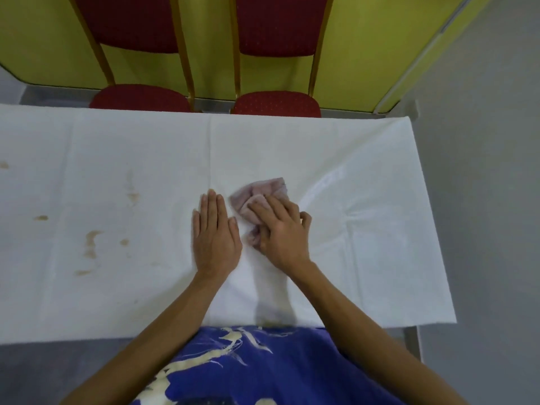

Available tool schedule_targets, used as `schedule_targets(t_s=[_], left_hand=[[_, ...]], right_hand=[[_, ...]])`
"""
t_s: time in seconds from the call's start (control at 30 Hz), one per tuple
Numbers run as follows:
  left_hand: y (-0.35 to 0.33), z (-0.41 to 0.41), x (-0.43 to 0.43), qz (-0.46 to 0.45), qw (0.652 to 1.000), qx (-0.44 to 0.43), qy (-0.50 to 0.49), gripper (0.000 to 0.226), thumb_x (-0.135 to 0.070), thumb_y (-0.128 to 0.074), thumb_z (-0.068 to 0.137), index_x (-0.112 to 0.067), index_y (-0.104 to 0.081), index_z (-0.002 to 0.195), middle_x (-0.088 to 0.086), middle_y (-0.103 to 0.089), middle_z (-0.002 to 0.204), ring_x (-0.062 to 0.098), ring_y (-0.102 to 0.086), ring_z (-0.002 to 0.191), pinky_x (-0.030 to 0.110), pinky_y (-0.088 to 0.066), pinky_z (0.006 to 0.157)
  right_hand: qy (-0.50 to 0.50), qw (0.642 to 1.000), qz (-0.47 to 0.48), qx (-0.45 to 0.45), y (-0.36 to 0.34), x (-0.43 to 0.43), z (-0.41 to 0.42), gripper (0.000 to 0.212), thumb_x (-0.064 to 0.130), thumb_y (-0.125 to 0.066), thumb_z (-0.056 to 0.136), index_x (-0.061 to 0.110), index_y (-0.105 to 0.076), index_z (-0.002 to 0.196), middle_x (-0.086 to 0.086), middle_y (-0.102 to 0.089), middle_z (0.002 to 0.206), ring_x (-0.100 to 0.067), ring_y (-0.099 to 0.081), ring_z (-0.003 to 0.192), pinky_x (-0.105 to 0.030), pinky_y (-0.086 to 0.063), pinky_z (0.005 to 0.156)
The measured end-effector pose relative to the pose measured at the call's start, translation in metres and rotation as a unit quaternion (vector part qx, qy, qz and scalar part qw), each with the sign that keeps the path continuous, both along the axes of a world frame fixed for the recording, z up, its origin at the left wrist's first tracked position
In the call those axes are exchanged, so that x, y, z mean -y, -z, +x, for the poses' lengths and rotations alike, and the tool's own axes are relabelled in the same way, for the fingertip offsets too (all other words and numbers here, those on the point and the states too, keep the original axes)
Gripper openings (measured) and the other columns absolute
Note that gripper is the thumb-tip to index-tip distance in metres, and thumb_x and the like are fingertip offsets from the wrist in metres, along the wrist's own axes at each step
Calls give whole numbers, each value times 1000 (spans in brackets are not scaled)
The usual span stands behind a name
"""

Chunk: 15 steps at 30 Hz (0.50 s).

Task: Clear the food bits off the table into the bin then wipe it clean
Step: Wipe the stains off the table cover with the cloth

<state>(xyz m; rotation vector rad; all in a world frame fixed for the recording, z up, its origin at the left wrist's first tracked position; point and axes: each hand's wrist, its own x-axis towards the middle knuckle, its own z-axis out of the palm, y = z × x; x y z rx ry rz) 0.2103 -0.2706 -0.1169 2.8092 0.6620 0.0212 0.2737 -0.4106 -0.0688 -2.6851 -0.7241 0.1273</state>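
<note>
A white cloth covers the table [117, 159]. My right hand [277, 229] presses down on a crumpled pale pink cloth [260, 191] near the table's middle, fingers spread over it and gripping it. Just left of it, my left hand [214, 232] lies flat on the tablecloth, palm down, fingers together, holding nothing. Brownish stains [92, 244] mark the left part of the tablecloth, with several smaller marks around them. No bin is in view.
Two red padded chairs [140, 97] [276, 103] with gold frames stand along the table's far edge, against a yellow wall. Grey floor lies to the right of the table's end. The tablecloth is creased on the right side [350, 214].
</note>
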Motion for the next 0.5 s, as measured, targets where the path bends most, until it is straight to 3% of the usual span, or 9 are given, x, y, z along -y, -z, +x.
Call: schedule_targets(t_s=[0.07,0.17,0.33,0.43,0.5], left_hand=[[-1,0,-1,-6,1000,3,1,58,-30,-22,105,0,-24,155,15,-18,164,27,-14,154,46,-15,124],[0,2,-1,-26,1000,4,0,60,-31,-17,105,0,-23,155,13,-16,165,26,-11,154,45,-11,125],[-1,5,1,-45,999,4,-4,58,-26,-24,105,1,-19,156,13,-11,166,26,-5,155,45,-4,125],[-11,7,4,-106,994,2,-22,59,-12,-36,102,1,-16,156,14,-5,167,27,3,155,44,4,124],[-18,1,14,-127,991,36,-7,60,-6,-37,100,1,-17,156,12,-5,167,25,3,155,40,7,123]], right_hand=[[28,999,-14,23,0,36,13,42,42,-45,87,41,-58,127,17,-52,140,-21,-44,126,-44,-33,89],[145,988,-54,28,3,103,41,43,43,-45,85,45,-55,127,19,-50,142,-24,-41,126,-47,-31,94],[351,936,-26,-31,-1,171,71,36,36,-45,87,42,-54,121,9,-46,143,-34,-39,115,-44,-32,89],[353,935,-1,-44,-11,137,61,48,31,-44,69,32,-60,114,-1,-50,136,-36,-40,108,-41,-34,86],[290,955,26,-49,-13,105,38,51,28,-43,63,30,-62,110,0,-55,130,-33,-41,102,-41,-40,83]])
